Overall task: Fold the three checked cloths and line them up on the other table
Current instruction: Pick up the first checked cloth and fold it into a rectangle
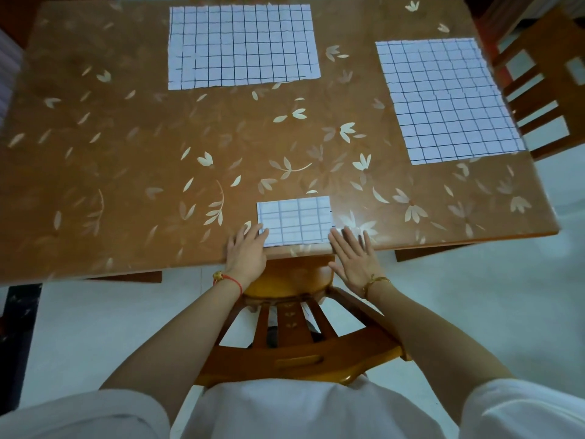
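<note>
Folded cloth [294, 221] — left hand [247, 248] flat on its corner, right hand [351, 258] splayed beside.

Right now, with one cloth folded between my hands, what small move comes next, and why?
Probably pinch the folded cloth at both side edges and lift it: the left hand and right hand flank it, open, and it looks fully folded.

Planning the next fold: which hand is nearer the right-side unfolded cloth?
Right: the right hand sits near-left of that unfolded cloth; left hand farther left, past the folded cloth.
</note>
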`<state>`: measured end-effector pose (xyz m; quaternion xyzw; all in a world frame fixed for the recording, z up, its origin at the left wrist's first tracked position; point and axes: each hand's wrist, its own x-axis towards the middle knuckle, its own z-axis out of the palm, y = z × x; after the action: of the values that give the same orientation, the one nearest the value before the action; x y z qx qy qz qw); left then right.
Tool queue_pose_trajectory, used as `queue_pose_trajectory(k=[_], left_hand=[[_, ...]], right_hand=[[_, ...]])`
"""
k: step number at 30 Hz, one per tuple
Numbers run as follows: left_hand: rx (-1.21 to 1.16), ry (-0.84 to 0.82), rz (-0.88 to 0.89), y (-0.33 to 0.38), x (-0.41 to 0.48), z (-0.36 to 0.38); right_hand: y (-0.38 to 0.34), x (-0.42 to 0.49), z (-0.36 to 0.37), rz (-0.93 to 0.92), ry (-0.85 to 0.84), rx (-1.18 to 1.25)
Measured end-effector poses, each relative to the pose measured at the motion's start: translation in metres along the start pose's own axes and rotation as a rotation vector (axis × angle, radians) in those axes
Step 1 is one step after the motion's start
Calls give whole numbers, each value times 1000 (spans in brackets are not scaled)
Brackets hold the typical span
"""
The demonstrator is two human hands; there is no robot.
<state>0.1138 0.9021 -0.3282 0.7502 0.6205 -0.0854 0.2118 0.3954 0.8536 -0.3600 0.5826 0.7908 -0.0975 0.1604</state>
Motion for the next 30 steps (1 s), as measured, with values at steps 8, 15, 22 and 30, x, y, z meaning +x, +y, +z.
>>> queue_pose_trajectory(k=[8,15,22,30], left_hand=[[-293,89,-90,4,11,-1],[-520,150,-249,-3,46,-13],[-225,57,-18,-16,79,-24],[-127,77,-22,-10,92,-30]], right_hand=[[0,25,-32,133,204,176],[-11,96,-74,490,204,785],[-4,123,-73,386,25,613],[2,134,-69,371,71,548]])
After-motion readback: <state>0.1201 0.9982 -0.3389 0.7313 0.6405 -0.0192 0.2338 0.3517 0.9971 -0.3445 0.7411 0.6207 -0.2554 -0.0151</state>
